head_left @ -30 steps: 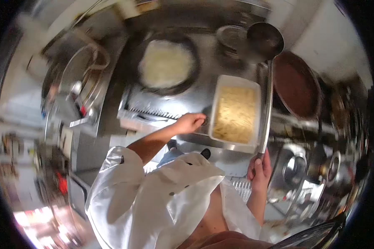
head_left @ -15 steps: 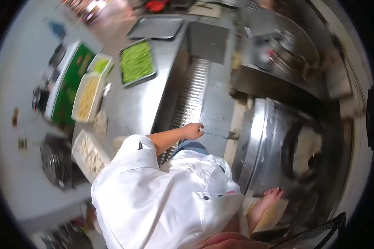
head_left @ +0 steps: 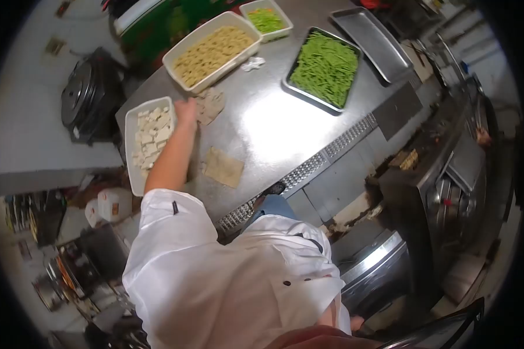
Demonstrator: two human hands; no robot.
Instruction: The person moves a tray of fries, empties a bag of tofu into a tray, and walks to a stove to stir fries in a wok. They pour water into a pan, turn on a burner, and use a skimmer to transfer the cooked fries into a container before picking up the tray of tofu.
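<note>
My left hand (head_left: 185, 110) reaches over the steel table, between a white tub of white tofu-like cubes (head_left: 152, 135) and a crumpled beige cloth (head_left: 210, 106). It lies close to both, and its fingers are too hidden to show a grip. A flat, folded beige cloth (head_left: 223, 167) rests nearer to me. Only a small part of my right hand (head_left: 356, 322) shows, low beside my white jacket; its fingers are hidden.
Along the back of the table (head_left: 244, 145) stand a tub of yellowish pieces (head_left: 214, 51), a smaller tub of chopped green pieces (head_left: 266, 21), a tray of cut green vegetables (head_left: 325, 70) and a metal tray (head_left: 374, 44). A black cooker (head_left: 87, 96) stands left; steel kitchen equipment (head_left: 431, 192) is at right.
My view has turned toward the table. My left hand has gone from above the floor grating to between the tofu tub and the crumpled cloth. My right hand has mostly dropped from sight.
</note>
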